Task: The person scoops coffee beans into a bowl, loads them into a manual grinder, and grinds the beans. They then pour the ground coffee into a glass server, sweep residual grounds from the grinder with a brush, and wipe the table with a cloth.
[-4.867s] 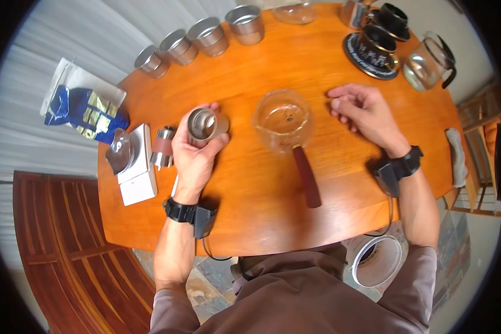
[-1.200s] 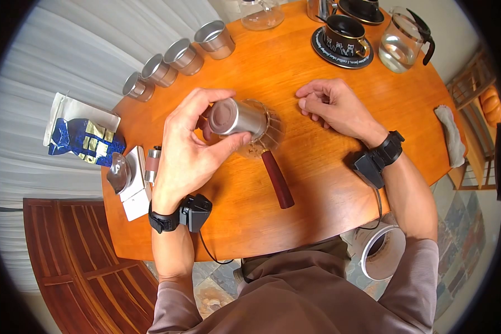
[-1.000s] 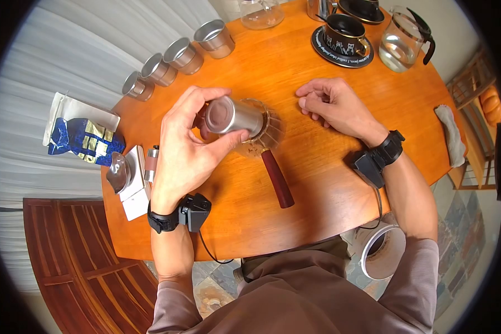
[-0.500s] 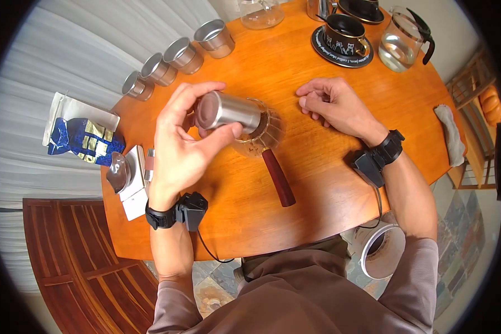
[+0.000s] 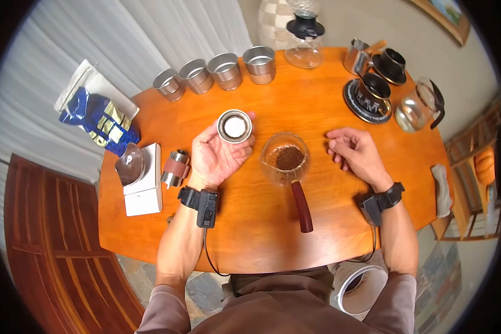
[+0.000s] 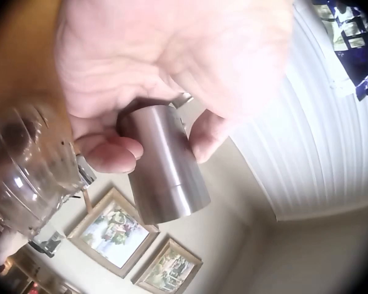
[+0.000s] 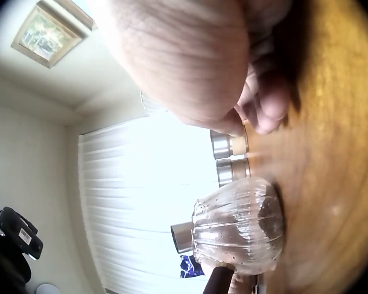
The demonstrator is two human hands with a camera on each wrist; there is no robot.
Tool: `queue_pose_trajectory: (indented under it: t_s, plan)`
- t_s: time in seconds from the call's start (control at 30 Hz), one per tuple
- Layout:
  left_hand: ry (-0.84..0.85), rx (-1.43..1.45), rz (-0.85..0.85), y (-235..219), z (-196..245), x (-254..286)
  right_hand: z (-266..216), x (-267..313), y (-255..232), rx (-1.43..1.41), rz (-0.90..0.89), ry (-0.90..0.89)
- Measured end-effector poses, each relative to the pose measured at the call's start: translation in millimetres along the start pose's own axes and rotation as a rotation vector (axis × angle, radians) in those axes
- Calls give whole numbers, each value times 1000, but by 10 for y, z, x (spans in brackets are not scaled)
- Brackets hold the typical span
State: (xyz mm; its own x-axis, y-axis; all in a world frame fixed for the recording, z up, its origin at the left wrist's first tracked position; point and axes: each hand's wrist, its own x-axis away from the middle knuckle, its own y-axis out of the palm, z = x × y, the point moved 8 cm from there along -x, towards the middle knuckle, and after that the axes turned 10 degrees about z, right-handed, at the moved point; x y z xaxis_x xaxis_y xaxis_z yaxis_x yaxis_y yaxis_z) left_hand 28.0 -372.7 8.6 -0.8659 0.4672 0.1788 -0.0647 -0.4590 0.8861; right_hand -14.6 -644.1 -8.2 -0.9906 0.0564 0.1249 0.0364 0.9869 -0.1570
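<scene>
My left hand (image 5: 220,158) grips a small steel cup (image 5: 235,127) to the left of the glass pot, its mouth turned toward the head camera. In the left wrist view, fingers and thumb lie around the cylinder's (image 6: 165,162) brushed side. The ribbed glass pot (image 5: 270,172) stands on the table, with brown coffee grounds (image 5: 288,158) at its bottom and a dark red handle (image 5: 301,207) pointing toward me. My right hand (image 5: 360,156) rests on the table right of the pot, fingers loosely curled around nothing.
Left of me lies a hand grinder (image 5: 175,168) beside a white scale (image 5: 143,195) bearing a glass dish (image 5: 131,165). A blue coffee bag (image 5: 106,119) stands behind. Several steel cups (image 5: 224,71) line the back. Black cups (image 5: 373,92) and a glass carafe (image 5: 414,111) stand back right.
My left hand has drawn the steel cup leftward from over the pot and turned it from tipped to mouth-up. Coffee grounds now cover the pot's bottom. The right hand stays on the table.
</scene>
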Motion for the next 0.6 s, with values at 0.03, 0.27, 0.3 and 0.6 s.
queue_pose_trajectory:
  t_s: [0.03, 0.27, 0.3, 0.6]
  plan:
    - [-28, 0, -22, -43, -26, 3, 14, -10, -13, -13, 15, -6]
    - [-33, -74, 8, -132, -79, 1, 28, -11, -33, 12, 65, -1]
    - [-40, -67, -8, -112, -94, 3, 26, -5, -38, -34, 66, -8]
    - [-36, 12, 59, -145, -94, -4, -792, 7, -414, 142, 167, -148]
